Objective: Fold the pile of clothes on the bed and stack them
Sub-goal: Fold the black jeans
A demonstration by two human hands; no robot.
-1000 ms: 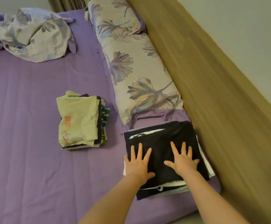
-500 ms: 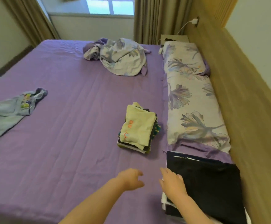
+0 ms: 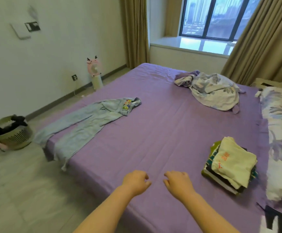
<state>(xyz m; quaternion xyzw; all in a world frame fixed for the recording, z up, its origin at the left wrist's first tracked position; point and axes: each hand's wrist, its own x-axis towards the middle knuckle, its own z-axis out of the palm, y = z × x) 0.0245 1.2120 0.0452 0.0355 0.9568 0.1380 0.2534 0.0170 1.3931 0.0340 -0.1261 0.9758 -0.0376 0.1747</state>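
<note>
Both hands, the left hand (image 3: 135, 182) and right hand (image 3: 178, 183), are lifted off the dark stack, loosely curled and empty, near the folded pile (image 3: 230, 164); the soft, light blue pyjamas (image 3: 86, 121) far beyond it are best pinched at the top.

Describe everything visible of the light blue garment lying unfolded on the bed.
The light blue garment lies spread flat and unfolded on the purple sheet, toward the bed's left edge. It looks like soft fabric, with a colourful print patch near its far end. Its near end droops over the mattress edge toward the floor. Neither hand touches it.
</note>
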